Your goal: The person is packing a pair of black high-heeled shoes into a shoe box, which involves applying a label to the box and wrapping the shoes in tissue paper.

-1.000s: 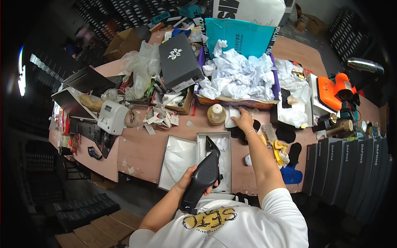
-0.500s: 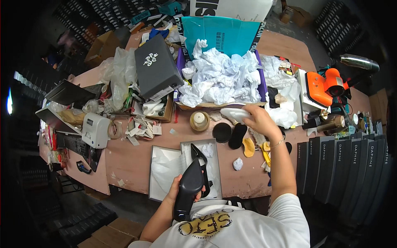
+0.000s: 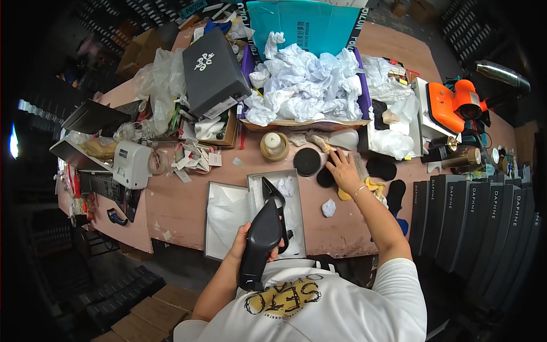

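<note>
My left hand (image 3: pixel 238 244) is closed around a black shoe (image 3: pixel 260 248), held low in front of my shirt. A pointed black shoe part (image 3: pixel 272 191) shows just beyond it over the open grey box; whether it belongs to the same shoe I cannot tell. My right hand (image 3: pixel 344 172) reaches forward to the table with its fingers spread. It lies over the edge of a dark oval pad (image 3: pixel 325 178) and near a yellow cloth (image 3: pixel 375 187). Past its fingertips rests a white oval object (image 3: pixel 344 138). A round black disc (image 3: pixel 307 162) sits to its left.
The open grey box (image 3: pixel 213 191) holds white paper. Behind stands a purple-edged box (image 3: pixel 364 94) heaped with crumpled paper (image 3: pixel 310 85). A jar (image 3: pixel 274 146), a paper ball (image 3: pixel 329 208) and dark pads (image 3: pixel 395 196) lie around. Upright grey boxes (image 3: pixel 473 216) line the right side.
My right hand has let go of the white oval object, which now lies by the paper-filled box, and has come nearer to the dark pad. My left hand keeps holding the shoe.
</note>
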Action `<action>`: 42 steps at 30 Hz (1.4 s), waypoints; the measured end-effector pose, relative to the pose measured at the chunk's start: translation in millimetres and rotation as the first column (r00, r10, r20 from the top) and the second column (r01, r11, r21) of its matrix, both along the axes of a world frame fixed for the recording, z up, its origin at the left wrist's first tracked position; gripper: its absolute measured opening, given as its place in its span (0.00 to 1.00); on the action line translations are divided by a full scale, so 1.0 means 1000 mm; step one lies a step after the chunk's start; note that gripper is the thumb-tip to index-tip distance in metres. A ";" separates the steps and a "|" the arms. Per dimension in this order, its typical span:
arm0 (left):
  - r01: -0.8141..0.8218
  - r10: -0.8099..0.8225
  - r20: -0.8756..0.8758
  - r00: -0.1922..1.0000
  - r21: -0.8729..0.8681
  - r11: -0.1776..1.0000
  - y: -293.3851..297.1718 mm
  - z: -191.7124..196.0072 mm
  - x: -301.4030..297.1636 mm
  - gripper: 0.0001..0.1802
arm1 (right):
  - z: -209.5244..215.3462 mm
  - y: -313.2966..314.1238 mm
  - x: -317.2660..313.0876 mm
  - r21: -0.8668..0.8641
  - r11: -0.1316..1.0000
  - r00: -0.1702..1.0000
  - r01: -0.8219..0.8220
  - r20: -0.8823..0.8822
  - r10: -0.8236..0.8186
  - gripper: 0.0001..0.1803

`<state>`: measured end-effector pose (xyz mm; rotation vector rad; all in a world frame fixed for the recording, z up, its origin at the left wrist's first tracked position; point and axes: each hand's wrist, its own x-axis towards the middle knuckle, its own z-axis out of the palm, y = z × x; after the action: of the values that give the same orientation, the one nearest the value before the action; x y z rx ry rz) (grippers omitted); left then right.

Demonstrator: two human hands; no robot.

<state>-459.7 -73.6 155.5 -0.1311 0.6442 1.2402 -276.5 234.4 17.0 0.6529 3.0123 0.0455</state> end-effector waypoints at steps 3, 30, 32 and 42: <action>-0.015 0.015 -0.011 1.000 0.023 1.000 -0.005 0.002 -0.002 0.51 | 0.049 -0.005 -0.005 -0.154 0.988 0.998 -0.002 0.057 0.010 0.25; 0.023 0.013 -0.260 0.966 0.136 0.991 -0.046 0.000 0.014 0.43 | 0.171 -0.213 -0.064 -0.564 0.780 0.677 -0.271 -0.687 -0.262 0.09; -0.204 0.139 -0.327 0.935 -0.172 0.964 -0.038 0.023 0.021 0.43 | 0.198 -0.245 -0.053 -0.570 0.686 0.715 -0.453 -0.691 -0.102 0.08; -0.093 0.092 -0.275 0.957 0.008 0.996 -0.071 0.005 0.023 0.46 | 0.191 -0.257 -0.065 -0.470 0.799 0.698 -0.375 -0.711 -0.091 0.10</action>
<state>-437.0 -144.9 160.9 0.0085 0.8906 1.3599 -341.9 -22.4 207.8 0.3890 3.4127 -1.4108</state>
